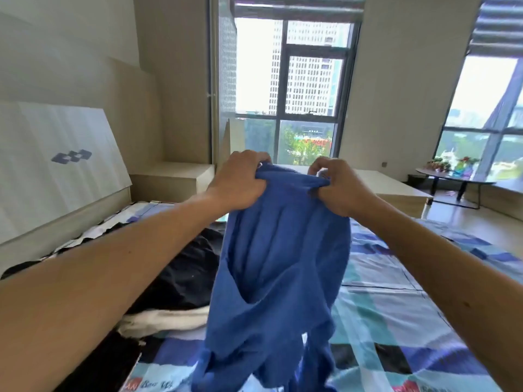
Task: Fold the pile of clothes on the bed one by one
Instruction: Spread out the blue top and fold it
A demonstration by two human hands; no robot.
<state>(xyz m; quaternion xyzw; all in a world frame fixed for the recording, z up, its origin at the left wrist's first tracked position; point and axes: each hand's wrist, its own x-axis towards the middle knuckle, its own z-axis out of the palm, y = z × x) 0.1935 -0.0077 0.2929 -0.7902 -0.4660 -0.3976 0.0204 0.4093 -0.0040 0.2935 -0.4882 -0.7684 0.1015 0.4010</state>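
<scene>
One piece up, more waiting

Both hands held the blue garment (280, 278) by its bunched top edge. The left hand (240, 179) and right hand (338, 188) sat close together, their fingers (319, 165) curled tight into the cloth. It hung above the bed (396, 306), its lower end trailing toward the bed's near edge. The fabric looked soft, light and limp, so it would likely sag wherever unsupported. The gathered hem seemed the sensible hold, with the hands spread wider apart. The pile (186, 273) of dark and white clothes lay on the bed's left side. The bed's right side lay open, seemingly room enough to spread the garment flat.
</scene>
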